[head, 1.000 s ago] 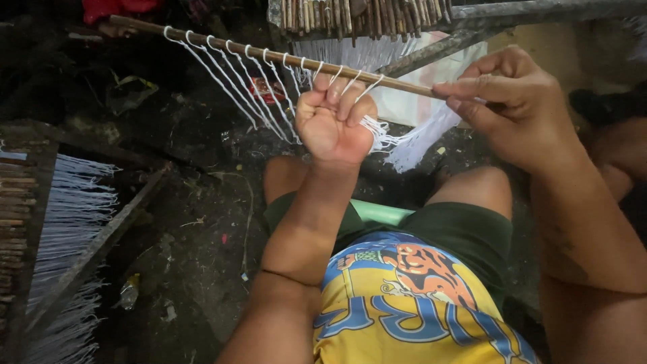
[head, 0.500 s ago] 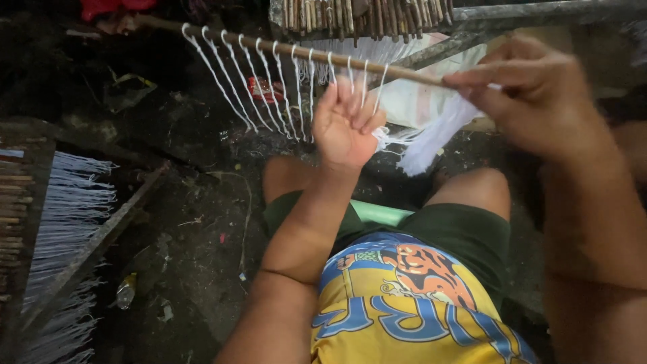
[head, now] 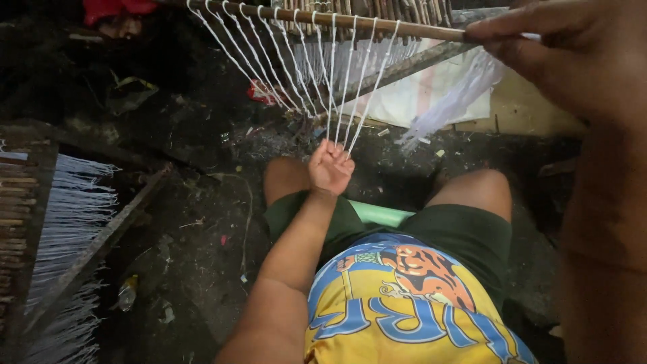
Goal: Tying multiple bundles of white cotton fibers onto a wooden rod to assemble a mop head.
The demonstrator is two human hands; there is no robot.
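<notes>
Rod (head: pixel 364 20) is now raised high and held near its right end by the right hand (head: pixel 573 61), fingers pinched closed around it. White strings (head: pixel 317 74) looped over the rod are drawn taut downward, converging toward the left hand (head: pixel 330 167). Left hand is held palm up just above the knee, fingers curled loosely about the lower string ends; whether they are truly clamped cannot be told.

Against a second ago: the rod was held lower and slanted, with the left hand close beneath it and the strings short. Rod and hand are now well apart, so the loops are stretched to full length and tensioned.

Nearby: a white thread sheet (head: pixel 67 222) on a frame at left; a green stool (head: pixel 377 214) beneath the person.
</notes>
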